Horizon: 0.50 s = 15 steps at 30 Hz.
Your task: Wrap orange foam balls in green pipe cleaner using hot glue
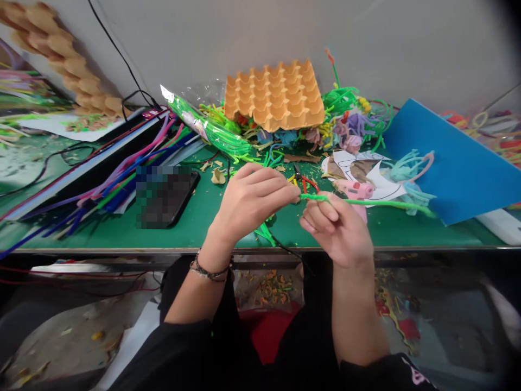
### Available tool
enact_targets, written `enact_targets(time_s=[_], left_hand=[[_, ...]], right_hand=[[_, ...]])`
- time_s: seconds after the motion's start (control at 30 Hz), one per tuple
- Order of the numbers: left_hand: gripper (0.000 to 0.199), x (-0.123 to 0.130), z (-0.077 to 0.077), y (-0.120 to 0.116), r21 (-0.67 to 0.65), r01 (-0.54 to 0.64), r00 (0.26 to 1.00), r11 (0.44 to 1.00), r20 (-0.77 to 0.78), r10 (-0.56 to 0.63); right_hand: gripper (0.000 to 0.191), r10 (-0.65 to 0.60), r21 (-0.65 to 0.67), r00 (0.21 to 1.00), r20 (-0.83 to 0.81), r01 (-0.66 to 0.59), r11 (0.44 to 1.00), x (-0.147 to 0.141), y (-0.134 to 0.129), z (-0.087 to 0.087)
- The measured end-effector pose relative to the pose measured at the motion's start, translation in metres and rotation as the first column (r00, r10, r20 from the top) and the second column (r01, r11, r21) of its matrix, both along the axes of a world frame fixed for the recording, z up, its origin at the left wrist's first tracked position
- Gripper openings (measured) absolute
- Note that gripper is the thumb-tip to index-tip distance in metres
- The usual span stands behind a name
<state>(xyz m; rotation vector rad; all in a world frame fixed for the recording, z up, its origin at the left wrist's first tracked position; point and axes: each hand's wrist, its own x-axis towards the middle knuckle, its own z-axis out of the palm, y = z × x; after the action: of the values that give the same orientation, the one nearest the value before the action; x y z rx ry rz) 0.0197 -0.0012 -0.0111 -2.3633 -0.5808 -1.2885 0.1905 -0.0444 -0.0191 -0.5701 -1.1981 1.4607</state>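
A green pipe cleaner (382, 203) runs level between my hands, above the front of the green table (195, 217). Its left stretch looks twisted, and a straight tail reaches out to the right. My left hand (256, 195) pinches the left end between thumb and fingers. Closed around the stretch beside it is my right hand (337, 222), with the fingers curled. Behind the hands lie red-handled pliers (308, 183). A pink glue gun (356, 190) rests just beyond my right hand, partly hidden by it and the pipe cleaner.
A cardboard egg tray (274, 98) leans over piled pipe-cleaner pieces. Left are a bag of green pipe cleaners (220, 138), a dark phone (173, 198) and bundled coloured stems (118, 182). A blue board (451, 163) stands tilted at right. Scraps litter the floor below the table edge.
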Motion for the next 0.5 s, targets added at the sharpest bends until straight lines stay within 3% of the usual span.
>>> enact_targets(time_s=[0.1,0.23,0.37,0.5], left_hand=[[0.018,-0.002,0.001,0.000,-0.127,0.090,0.996,0.988,0.040,-0.085],[0.025,-0.006,0.005,0.000,-0.316,0.215,0.976,0.924,0.033,-0.215],[0.026,-0.008,0.007,0.001,-0.469,0.344,0.929,0.813,0.045,-0.367],[0.026,-0.008,0.008,0.002,-0.529,0.440,0.882,0.725,0.104,-0.459]], right_hand=[[0.036,-0.094,0.134,0.984,0.153,0.074,0.988,0.007,-0.004,0.002],[0.018,-0.284,0.406,0.803,0.524,0.058,0.912,0.022,-0.010,0.005],[0.032,-0.525,0.624,0.674,0.520,0.120,0.772,0.032,-0.014,0.009],[0.032,-0.571,0.747,0.630,0.526,-0.021,0.665,0.034,-0.017,0.015]])
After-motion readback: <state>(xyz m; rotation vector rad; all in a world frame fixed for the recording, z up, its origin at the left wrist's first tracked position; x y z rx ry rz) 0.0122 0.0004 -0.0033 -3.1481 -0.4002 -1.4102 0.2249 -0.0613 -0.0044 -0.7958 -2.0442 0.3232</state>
